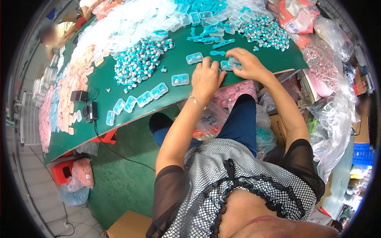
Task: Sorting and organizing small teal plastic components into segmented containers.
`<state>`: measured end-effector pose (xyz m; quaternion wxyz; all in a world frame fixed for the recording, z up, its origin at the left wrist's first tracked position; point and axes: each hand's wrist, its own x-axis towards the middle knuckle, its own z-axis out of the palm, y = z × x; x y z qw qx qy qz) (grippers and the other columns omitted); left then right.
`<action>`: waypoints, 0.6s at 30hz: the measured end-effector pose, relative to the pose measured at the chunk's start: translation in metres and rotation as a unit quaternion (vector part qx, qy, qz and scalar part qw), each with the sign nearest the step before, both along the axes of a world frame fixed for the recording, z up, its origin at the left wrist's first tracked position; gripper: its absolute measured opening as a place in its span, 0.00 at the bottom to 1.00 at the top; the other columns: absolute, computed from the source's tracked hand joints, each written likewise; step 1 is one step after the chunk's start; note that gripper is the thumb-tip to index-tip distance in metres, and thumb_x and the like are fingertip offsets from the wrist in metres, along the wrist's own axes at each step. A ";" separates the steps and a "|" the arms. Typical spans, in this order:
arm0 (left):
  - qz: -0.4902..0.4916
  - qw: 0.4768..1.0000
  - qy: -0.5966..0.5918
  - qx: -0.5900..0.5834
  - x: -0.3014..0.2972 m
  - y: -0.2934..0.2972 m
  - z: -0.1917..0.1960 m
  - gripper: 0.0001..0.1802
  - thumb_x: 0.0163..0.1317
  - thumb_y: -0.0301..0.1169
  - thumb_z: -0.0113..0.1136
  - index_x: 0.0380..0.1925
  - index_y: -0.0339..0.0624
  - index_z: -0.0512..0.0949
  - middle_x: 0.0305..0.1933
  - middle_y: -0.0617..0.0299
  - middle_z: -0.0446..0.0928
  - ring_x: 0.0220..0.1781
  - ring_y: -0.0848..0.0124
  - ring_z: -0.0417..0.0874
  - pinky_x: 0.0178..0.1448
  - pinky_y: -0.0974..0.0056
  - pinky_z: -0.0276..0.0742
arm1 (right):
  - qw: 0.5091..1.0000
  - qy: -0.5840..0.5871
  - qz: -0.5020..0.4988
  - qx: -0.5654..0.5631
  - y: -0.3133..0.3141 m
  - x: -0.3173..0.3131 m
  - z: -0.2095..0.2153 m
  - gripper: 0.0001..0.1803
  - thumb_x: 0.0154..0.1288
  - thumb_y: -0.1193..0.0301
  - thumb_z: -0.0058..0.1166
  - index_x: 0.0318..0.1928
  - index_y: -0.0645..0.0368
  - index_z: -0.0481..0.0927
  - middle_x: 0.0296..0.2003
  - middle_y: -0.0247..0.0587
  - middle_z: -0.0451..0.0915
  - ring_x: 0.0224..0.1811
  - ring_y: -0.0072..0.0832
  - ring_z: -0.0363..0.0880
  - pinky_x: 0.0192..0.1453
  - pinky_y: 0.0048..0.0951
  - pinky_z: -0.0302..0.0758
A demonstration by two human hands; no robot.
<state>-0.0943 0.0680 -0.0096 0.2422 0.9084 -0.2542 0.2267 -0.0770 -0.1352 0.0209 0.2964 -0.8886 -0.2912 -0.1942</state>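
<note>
My right hand (pixel 249 63) grips a small clear plastic case (pixel 234 62) with teal contents at the table's near edge. The case's lid looks raised under my fingers. Beside it on the left, my left hand (pixel 205 79) is bent over the tabletop with its fingers curled down; whatever lies beneath them is mostly hidden. Just beyond my left hand sits another clear case (pixel 194 58). A bundled teal cord (pixel 218 52) lies past my right fingertips. To the left, a filled case (pixel 180 79) begins a curving row of several similar cases (pixel 144 98) along the edge.
The green table (pixel 178 43) bears a heap of teal-and-grey earplug-like pieces (pixel 137 63), a second such heap (pixel 265 33), clear empty cases (pixel 158 20) and peach pieces (pixel 73 87). A black device (pixel 91 111) trails a cable. Plastic bags (pixel 325 67) crowd the right; other people are at the far left.
</note>
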 end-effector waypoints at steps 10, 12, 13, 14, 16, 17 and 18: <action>-0.030 0.998 -0.017 -0.059 -0.009 0.027 0.017 0.16 0.45 0.29 0.69 0.36 0.42 0.78 0.47 0.55 0.72 0.36 0.55 0.81 0.38 0.55 0.79 | 0.974 0.153 0.021 -0.166 0.009 0.017 0.016 0.26 0.40 0.72 0.67 0.44 0.57 0.74 0.37 0.45 0.79 0.39 0.45 0.78 0.43 0.39 0.74; -0.004 1.000 0.022 -0.020 -0.011 0.049 0.028 0.16 0.45 0.29 0.70 0.36 0.41 0.78 0.47 0.55 0.72 0.36 0.55 0.82 0.38 0.55 0.79 | 0.979 0.145 0.036 -0.140 0.013 0.017 0.012 0.26 0.41 0.71 0.67 0.44 0.57 0.74 0.36 0.45 0.79 0.38 0.43 0.78 0.43 0.38 0.73; 0.021 0.999 0.049 0.012 -0.010 0.060 0.032 0.17 0.44 0.30 0.71 0.36 0.41 0.79 0.47 0.54 0.73 0.37 0.55 0.82 0.39 0.54 0.79 | 0.981 0.162 0.036 -0.104 0.020 0.016 0.014 0.26 0.41 0.70 0.66 0.45 0.58 0.74 0.37 0.45 0.79 0.38 0.42 0.78 0.43 0.37 0.73; 0.022 0.997 0.067 0.027 -0.007 0.070 0.032 0.20 0.42 0.32 0.73 0.36 0.39 0.79 0.46 0.53 0.73 0.38 0.54 0.81 0.41 0.54 0.79 | 0.981 0.179 0.034 -0.068 0.026 0.014 0.016 0.26 0.42 0.70 0.66 0.45 0.58 0.74 0.37 0.45 0.79 0.38 0.41 0.78 0.43 0.36 0.74; 0.024 0.994 0.090 0.050 -0.002 0.083 0.031 0.22 0.40 0.34 0.74 0.36 0.38 0.79 0.45 0.53 0.73 0.40 0.53 0.80 0.43 0.54 0.78 | 0.985 0.160 0.031 -0.048 0.038 0.021 0.015 0.26 0.43 0.68 0.66 0.46 0.55 0.74 0.38 0.45 0.80 0.38 0.42 0.79 0.43 0.37 0.74; 0.023 0.995 0.088 0.050 -0.001 0.087 0.030 0.22 0.40 0.34 0.74 0.36 0.38 0.79 0.45 0.53 0.73 0.40 0.53 0.80 0.43 0.54 0.78 | 0.989 0.141 0.028 -0.029 0.045 0.025 0.015 0.26 0.44 0.66 0.65 0.47 0.53 0.74 0.39 0.46 0.80 0.39 0.44 0.79 0.42 0.38 0.75; 0.027 0.995 0.078 0.051 -0.001 0.091 0.029 0.22 0.39 0.36 0.75 0.33 0.37 0.79 0.44 0.53 0.73 0.41 0.54 0.80 0.43 0.55 0.78 | 0.989 0.142 0.028 -0.029 0.054 0.031 0.013 0.26 0.44 0.66 0.65 0.47 0.53 0.74 0.39 0.46 0.80 0.39 0.44 0.79 0.42 0.38 0.75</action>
